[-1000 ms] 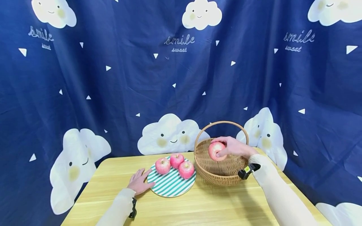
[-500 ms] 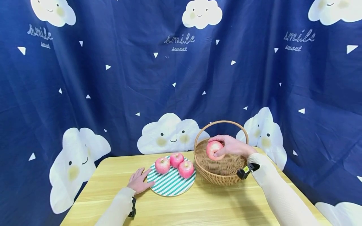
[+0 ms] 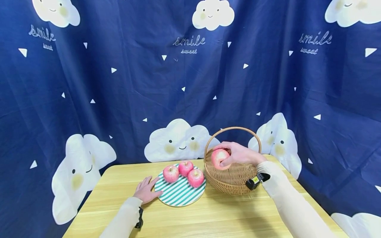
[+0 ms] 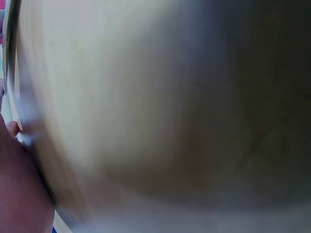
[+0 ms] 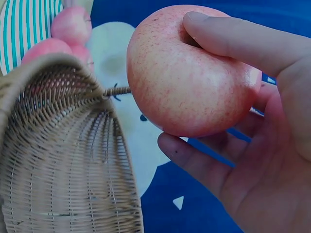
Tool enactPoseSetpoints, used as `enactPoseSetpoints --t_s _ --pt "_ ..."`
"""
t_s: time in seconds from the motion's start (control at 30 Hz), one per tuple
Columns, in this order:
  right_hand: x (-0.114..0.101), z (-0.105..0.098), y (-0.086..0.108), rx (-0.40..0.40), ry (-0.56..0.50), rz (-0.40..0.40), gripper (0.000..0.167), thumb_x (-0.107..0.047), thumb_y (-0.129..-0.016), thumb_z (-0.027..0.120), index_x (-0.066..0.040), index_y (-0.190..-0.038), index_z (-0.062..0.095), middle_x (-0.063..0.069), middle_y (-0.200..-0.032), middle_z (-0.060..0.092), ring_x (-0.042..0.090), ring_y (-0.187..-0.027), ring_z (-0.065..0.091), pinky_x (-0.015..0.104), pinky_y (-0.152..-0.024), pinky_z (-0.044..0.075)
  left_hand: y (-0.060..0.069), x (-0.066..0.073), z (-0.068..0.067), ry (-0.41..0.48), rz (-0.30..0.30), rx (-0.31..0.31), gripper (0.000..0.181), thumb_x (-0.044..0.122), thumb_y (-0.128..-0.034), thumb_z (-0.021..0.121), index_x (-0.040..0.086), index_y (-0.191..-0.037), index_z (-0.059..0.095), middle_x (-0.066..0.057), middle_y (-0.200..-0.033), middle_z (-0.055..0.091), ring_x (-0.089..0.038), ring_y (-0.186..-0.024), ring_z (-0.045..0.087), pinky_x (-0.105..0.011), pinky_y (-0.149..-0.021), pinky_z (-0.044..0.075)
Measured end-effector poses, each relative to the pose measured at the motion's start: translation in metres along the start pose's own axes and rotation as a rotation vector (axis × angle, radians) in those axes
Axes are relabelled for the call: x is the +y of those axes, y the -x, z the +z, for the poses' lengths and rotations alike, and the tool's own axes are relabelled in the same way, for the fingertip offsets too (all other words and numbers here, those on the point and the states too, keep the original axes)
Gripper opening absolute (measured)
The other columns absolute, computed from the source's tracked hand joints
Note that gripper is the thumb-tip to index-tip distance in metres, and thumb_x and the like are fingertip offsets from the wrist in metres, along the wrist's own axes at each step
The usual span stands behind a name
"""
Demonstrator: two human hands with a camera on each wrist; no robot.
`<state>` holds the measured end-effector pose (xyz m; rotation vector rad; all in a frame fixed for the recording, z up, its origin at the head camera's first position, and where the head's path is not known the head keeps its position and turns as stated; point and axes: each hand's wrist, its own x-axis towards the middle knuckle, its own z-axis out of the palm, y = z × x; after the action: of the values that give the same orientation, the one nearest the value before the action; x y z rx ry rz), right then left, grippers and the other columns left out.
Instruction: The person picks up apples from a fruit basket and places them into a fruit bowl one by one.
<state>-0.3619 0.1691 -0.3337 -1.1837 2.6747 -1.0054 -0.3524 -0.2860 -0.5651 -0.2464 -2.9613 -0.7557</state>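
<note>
In the head view my right hand [image 3: 239, 154] grips a pink-red apple [image 3: 219, 159] over the wicker basket [image 3: 230, 188]. The right wrist view shows the thumb on top of that apple [image 5: 189, 82] and the other fingers around its far side and underneath. My left hand [image 3: 146, 191] rests at the left rim of a round, green-and-white striped plate [image 3: 178, 197], fingers spread. Three apples [image 3: 195, 178] sit together on the plate's back part. Blur fills most of the left wrist view, with part of the left hand [image 4: 22, 189] at its left edge.
The basket's tall arched handle [image 3: 233, 128] stands upright over it, near my right hand. Plate and basket stand side by side on a light wooden table [image 3: 178, 224]. Behind the table hangs a dark blue curtain [image 3: 134, 92] with cloud prints.
My right hand has moved left with the apple, toward the basket's left side and the plate. The left hand, plate and its apples stay in place.
</note>
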Motion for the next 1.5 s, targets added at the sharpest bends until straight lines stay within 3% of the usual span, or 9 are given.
enactPoseSetpoints --t_s 0.2,0.4,0.87,1.23,1.5 --pt "-0.011 0.004 -0.005 -0.016 0.024 -0.019 0.064 -0.027 -0.073 0.089 -0.019 -0.132 0.065 -0.003 -0.129 0.064 0.018 -0.110 0.057 0.031 -0.089 0.052 0.000 0.003 -0.003 -0.005 -0.009 -0.005 0.088 0.064 -0.0841 0.067 0.018 -0.155 0.042 -0.026 -0.162 0.026 -0.048 -0.150 0.018 -0.067 -0.120 0.012" --pt "-0.023 0.011 -0.009 -0.041 0.058 -0.019 0.063 -0.029 -0.074 0.088 -0.019 -0.131 0.065 -0.008 -0.122 0.066 0.016 -0.102 0.061 0.032 -0.087 0.053 0.002 0.004 -0.003 -0.006 -0.009 -0.006 0.088 0.063 -0.0841 0.067 0.017 -0.155 0.042 -0.026 -0.161 0.027 -0.049 -0.150 0.019 -0.068 -0.119 0.013" --pt "-0.036 0.037 -0.026 -0.070 0.032 -0.091 0.061 -0.022 -0.074 0.088 -0.023 -0.131 0.065 -0.007 -0.126 0.063 0.015 -0.105 0.060 0.032 -0.089 0.055 0.001 0.002 -0.002 -0.002 -0.006 -0.001 0.088 0.065 -0.0842 0.066 0.018 -0.155 0.042 -0.025 -0.161 0.027 -0.048 -0.150 0.018 -0.068 -0.119 0.012" --pt "-0.038 0.055 -0.036 -0.093 -0.011 -0.041 0.062 -0.025 -0.073 0.089 -0.025 -0.130 0.064 -0.011 -0.126 0.063 0.013 -0.106 0.061 0.032 -0.090 0.053 -0.001 -0.001 0.001 -0.020 -0.013 -0.010 0.088 0.066 -0.0839 0.066 0.019 -0.155 0.042 -0.024 -0.162 0.027 -0.048 -0.150 0.018 -0.067 -0.120 0.012" --pt "-0.035 0.070 -0.044 -0.104 -0.011 -0.017 0.063 -0.028 -0.074 0.089 -0.027 -0.132 0.064 -0.011 -0.130 0.062 0.013 -0.109 0.059 0.032 -0.091 0.053 0.004 0.006 -0.003 -0.003 -0.013 -0.004 0.086 0.061 -0.0847 0.067 0.017 -0.154 0.043 -0.026 -0.161 0.027 -0.049 -0.150 0.018 -0.066 -0.120 0.012"
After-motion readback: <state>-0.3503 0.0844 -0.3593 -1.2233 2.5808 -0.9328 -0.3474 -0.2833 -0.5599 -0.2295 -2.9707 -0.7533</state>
